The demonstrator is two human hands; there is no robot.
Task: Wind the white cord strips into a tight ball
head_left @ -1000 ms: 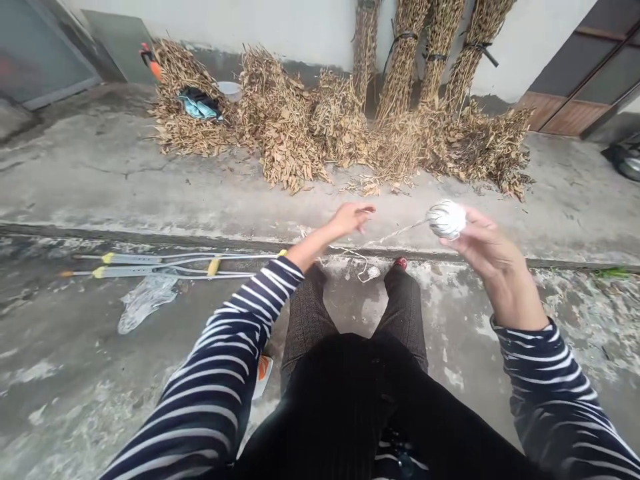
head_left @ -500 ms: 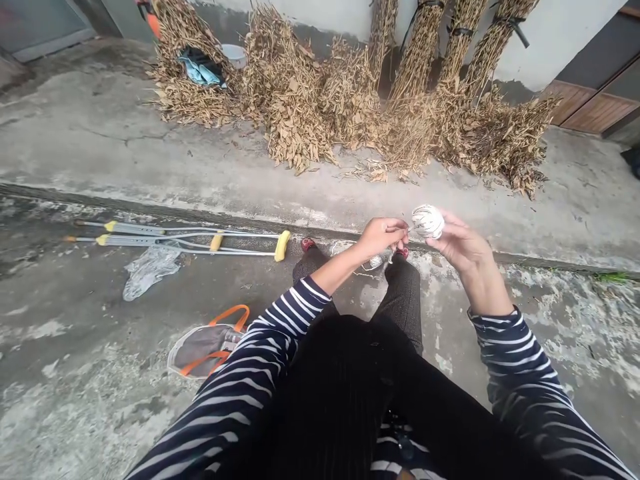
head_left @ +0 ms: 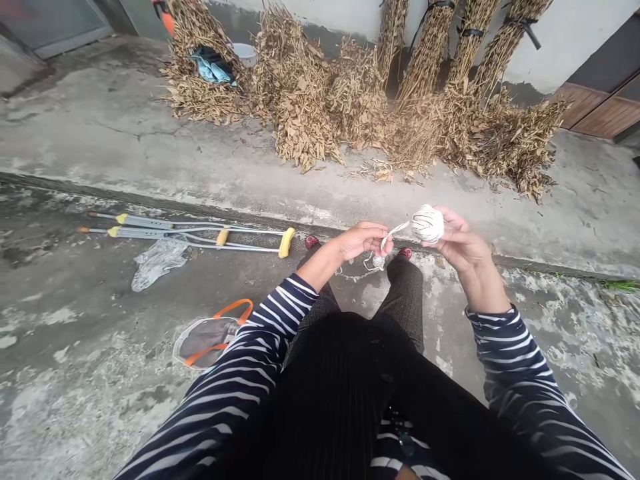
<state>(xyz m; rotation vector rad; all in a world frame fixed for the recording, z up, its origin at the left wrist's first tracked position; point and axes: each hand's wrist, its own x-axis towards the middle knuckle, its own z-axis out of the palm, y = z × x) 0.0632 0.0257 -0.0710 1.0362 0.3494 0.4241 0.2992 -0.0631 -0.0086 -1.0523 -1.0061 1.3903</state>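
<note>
A ball of white cord with dark flecks (head_left: pixel 427 224) is held up in front of me, gripped from its right side by the fingers of my right hand (head_left: pixel 464 241). From the ball's left side a short stretch of the cord (head_left: pixel 399 230) runs down to my left hand (head_left: pixel 364 240), which pinches it between thumb and fingers. More loose cord dangles below my left hand toward the ground between my feet, where a small pale tangle (head_left: pixel 379 262) shows, partly hidden by the hand.
Crutches (head_left: pixel 225 237) with yellow pads lie to the left by a concrete step (head_left: pixel 240 173). Near them are a clear plastic bag (head_left: pixel 159 263) and a grey bag with orange handles (head_left: pixel 207 340). Dried plant bundles (head_left: pixel 305 113) lean along the wall.
My left hand has moved a little left, away from the ball, and a longer stretch of cord now shows between them. The right hand still holds the ball.
</note>
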